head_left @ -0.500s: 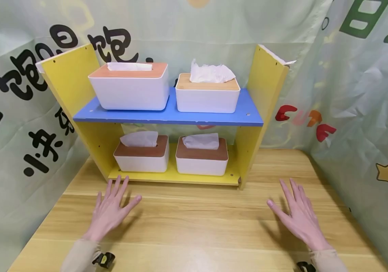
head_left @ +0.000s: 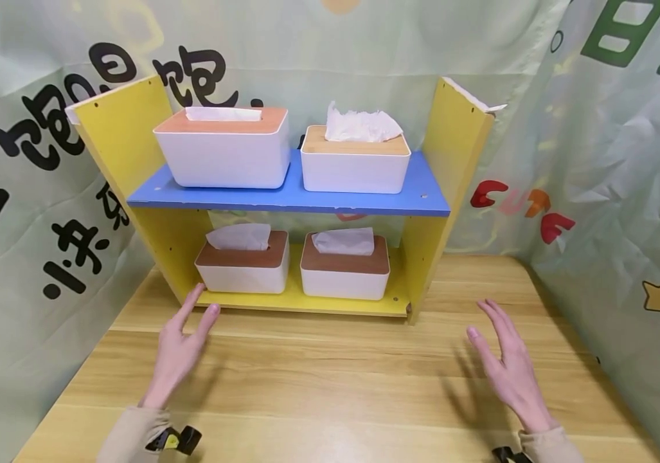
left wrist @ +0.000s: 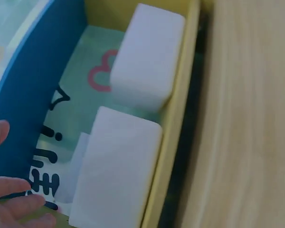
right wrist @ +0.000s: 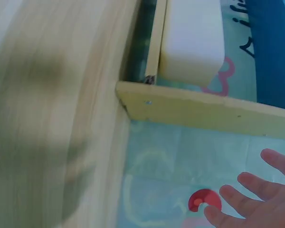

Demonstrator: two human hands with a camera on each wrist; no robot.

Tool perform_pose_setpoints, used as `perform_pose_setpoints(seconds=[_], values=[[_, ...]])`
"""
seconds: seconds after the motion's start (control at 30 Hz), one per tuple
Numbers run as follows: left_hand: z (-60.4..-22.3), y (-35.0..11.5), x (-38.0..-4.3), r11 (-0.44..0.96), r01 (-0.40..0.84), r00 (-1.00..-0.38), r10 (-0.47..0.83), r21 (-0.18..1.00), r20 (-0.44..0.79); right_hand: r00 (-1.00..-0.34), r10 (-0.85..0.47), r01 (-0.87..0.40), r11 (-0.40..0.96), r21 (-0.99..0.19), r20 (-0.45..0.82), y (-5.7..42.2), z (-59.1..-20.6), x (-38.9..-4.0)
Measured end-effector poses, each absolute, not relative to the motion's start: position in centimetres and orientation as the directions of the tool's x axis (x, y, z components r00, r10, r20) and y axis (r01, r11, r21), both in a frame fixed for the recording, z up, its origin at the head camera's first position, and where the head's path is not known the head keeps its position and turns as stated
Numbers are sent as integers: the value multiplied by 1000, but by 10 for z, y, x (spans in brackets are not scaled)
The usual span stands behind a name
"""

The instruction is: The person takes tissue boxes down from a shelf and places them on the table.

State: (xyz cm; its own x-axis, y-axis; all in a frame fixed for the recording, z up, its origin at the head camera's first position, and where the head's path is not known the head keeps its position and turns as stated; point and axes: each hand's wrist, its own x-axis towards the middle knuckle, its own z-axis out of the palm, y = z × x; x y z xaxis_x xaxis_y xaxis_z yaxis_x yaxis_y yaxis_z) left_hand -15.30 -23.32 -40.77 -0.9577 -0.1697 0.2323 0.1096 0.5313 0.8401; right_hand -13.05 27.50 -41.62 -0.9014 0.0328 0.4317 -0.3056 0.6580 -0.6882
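My left hand [head_left: 176, 350] is held over the table, fingers extended toward the shelf's lower left corner, holding nothing. Off to the right, my right hand [head_left: 509, 366] hovers above the wood with its fingers fairly straight, also holding nothing. Between and beyond them stands a yellow and blue shelf [head_left: 289, 202]. On its blue board sit a large white tissue box [head_left: 222, 157] with a reddish-brown lid and a smaller tissue box [head_left: 355, 172] with a light wooden lid. Two brown-lidded tissue boxes, one left [head_left: 243, 278] and one right [head_left: 344, 284], stand on the yellow bottom board.
The shelf's side panels [head_left: 463, 138] rise at both ends. Under everything lies a wooden table [head_left: 330, 379]. A pale printed curtain [head_left: 607, 193] hangs behind and along both sides. Each wrist carries a black strapped device [head_left: 175, 440].
The left hand has turned onto its side and shifted slightly left and forward, its thumb rising. My right hand has rotated too, its fingers drawn closer together. The boxes have stayed put.
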Motion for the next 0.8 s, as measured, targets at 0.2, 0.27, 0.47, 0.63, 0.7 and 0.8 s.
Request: perform_pose_setpoints(seconds=[0.2, 0.27, 0.47, 0.63, 0.7, 0.8], values=[[-387, -232, -159, 315, 163, -891, -359, 935, 277, -827, 37, -427, 607, -670, 560, 263, -410, -128], [-380, -234, -162, 274, 185, -871, -399, 944, 286, -797, 36, -472, 586, -659, 603, 260, -407, -128], [-358, -243, -166, 178, 193, -848, -464, 965, 255, -766, 24, -520, 563, -642, 642, 248, -395, -129], [-342, -255, -175, 40, 257, -805, -544, 966, 237, -736, 6, -592, 480, -648, 677, 235, -380, -136], [-334, -260, -180, -19, 278, -794, -567, 960, 219, -711, 4, -642, 404, -651, 703, 228, -372, -140], [-321, -267, -186, -83, 302, -788, -583, 950, 200, -685, -1, -700, 277, -658, 729, 216, -360, -146]])
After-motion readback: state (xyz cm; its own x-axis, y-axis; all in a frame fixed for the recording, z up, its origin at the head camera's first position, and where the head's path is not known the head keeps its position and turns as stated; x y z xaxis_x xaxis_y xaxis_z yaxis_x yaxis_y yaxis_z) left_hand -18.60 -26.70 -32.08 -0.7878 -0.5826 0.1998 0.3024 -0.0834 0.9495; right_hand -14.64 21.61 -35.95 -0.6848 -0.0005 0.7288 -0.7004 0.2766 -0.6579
